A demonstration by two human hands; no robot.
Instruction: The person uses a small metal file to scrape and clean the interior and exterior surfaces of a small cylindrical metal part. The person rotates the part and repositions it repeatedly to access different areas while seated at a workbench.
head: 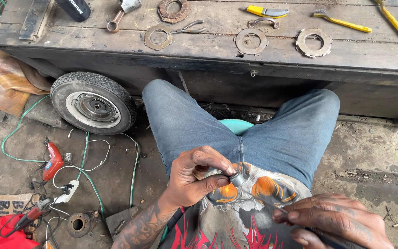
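A small grey metal cylinder (237,178) sits low in the centre of the view, over the person's lap, pinched between the thumb and forefinger of the left hand (194,180). A thin metal pick (277,207) runs from the cylinder toward 4 o'clock, where the right hand (335,219) grips it with its fingers (291,215) pressed together around the shaft (the tip meets the cylinder, though exactly how is too small to tell).

Behind the hands are blue jeans (254,133) and a printed shirt (240,212), with a teal stool (237,125) showing between the knees.

At 9 o'clock from the cylinder, a red power drill (52,162) lies on the concrete floor (369,161) among green and white cables (86,168); at 10 o'clock a small tyred wheel (93,102) leans against the counter (300,57). At 8 o'clock lies a rusty round hub (80,223).

Along the dark wooden counter at 12 o'clock rest 4 ring-shaped clutch plates: 1 at (173,10), another at (157,37), a 3rd at (251,41) and the last at (313,42). Pliers (189,28) lie beside the second plate. Toward 1 o'clock sit a yellow-handled knife (266,11) and a yellow-handled brush (342,21).
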